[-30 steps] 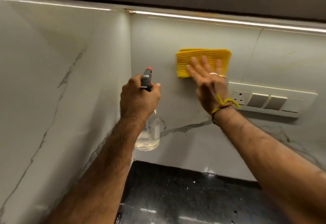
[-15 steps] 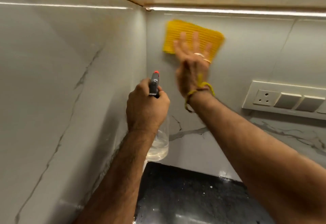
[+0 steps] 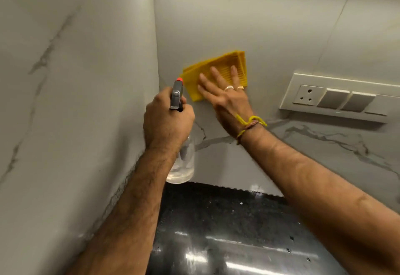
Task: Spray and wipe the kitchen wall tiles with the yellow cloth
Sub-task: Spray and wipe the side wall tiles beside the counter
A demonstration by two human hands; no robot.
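Note:
A folded yellow cloth (image 3: 225,67) lies flat against the grey marble-look wall tiles (image 3: 249,21) of the back wall, close to the corner. My right hand (image 3: 225,97) presses on its lower part with fingers spread, rings on two fingers and a yellow thread band at the wrist. My left hand (image 3: 166,121) is closed around the neck of a clear spray bottle (image 3: 183,164) with a grey head and red nozzle tip, held just left of the cloth. The bottle holds a little clear liquid at the bottom.
A white switch plate (image 3: 333,97) with a socket and several switches is mounted on the back wall right of the cloth. A tiled side wall (image 3: 71,101) closes the left. Below lies a glossy black counter (image 3: 216,231). A light strip runs along the top.
My right hand has slid the cloth down the back wall from just under the light strip to the height of the switch plate. The left hand keeps the bottle in about the same place.

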